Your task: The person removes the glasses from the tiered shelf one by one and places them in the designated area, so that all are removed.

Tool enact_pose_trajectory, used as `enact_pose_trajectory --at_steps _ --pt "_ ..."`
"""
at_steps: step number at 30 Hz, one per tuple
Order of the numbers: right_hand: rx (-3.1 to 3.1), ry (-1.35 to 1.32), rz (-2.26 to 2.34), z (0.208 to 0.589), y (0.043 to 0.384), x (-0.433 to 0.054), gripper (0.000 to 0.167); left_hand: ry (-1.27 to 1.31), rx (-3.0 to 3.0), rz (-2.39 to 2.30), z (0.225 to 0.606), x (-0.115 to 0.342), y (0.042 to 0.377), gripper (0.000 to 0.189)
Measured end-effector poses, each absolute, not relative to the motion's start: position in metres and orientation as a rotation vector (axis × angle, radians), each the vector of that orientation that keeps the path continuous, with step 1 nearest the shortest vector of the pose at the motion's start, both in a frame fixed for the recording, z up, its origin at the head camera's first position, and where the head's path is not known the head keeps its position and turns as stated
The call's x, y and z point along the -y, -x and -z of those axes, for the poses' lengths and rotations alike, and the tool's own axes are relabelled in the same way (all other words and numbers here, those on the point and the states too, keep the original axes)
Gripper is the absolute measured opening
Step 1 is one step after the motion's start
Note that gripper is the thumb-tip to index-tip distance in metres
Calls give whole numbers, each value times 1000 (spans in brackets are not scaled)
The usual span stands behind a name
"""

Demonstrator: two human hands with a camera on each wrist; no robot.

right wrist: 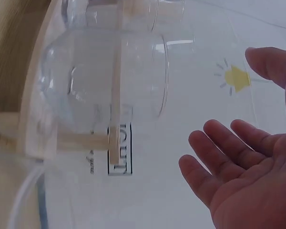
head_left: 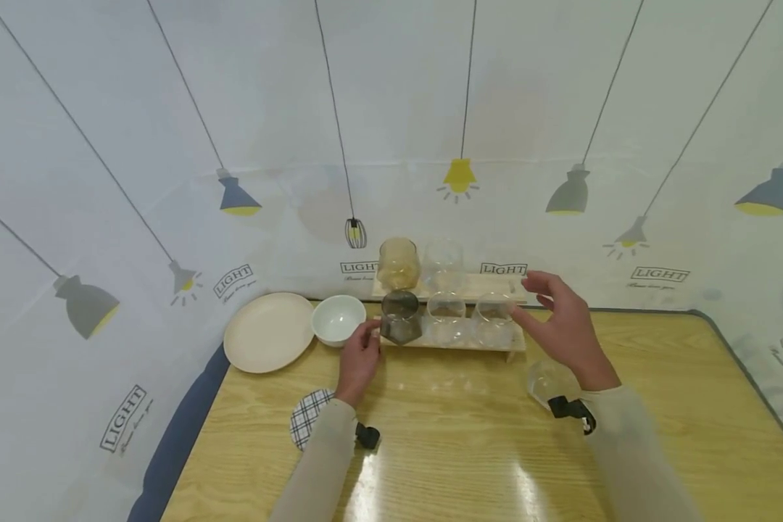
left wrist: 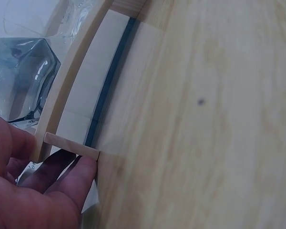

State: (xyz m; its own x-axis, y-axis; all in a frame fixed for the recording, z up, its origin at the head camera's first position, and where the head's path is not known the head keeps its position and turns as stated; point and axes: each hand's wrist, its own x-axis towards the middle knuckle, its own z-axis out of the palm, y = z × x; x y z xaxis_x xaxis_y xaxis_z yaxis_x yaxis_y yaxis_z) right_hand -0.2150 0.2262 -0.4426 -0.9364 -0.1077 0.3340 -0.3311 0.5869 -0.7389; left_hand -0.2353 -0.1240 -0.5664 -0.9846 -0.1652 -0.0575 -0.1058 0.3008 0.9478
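A two-step wooden rack (head_left: 489, 290) stands against the back wall. At its left end my left hand (head_left: 360, 359) grips the corner, thumb by the shelf edge and fingers at the short leg (left wrist: 71, 144). Beside that hand, a dark grey glass (head_left: 401, 326) sits on the lower step. Two clear glasses, the middle one (head_left: 446, 322) and the right one (head_left: 494, 326), share that step. On the upper step are an amber glass (head_left: 399, 264) and a clear glass (head_left: 444, 264). My right hand (head_left: 564, 322), thumb and fingers spread, holds nothing near the right glass (right wrist: 105, 76).
Another clear glass (head_left: 548, 380) is on the table, partly behind my right wrist. To the left lie a beige plate (head_left: 267, 333), a white bowl (head_left: 338, 320) and a checked round coaster (head_left: 307, 417), partly covered by my left sleeve. A lamp-print cloth (head_left: 391, 109) hangs behind.
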Motion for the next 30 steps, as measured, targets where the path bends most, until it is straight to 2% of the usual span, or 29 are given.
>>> enact_pose_trajectory --at_steps 17,25,30 --pt "2691 -413 -1309 424 283 -159 78 -242 2499 1779 570 124 237 30" --pt "2885 -337 -1304 428 305 -139 98 -259 2514 1749 569 124 240 31" --pt "2942 -318 -1295 432 310 -136 101 -278 2526 1768 569 124 239 32"
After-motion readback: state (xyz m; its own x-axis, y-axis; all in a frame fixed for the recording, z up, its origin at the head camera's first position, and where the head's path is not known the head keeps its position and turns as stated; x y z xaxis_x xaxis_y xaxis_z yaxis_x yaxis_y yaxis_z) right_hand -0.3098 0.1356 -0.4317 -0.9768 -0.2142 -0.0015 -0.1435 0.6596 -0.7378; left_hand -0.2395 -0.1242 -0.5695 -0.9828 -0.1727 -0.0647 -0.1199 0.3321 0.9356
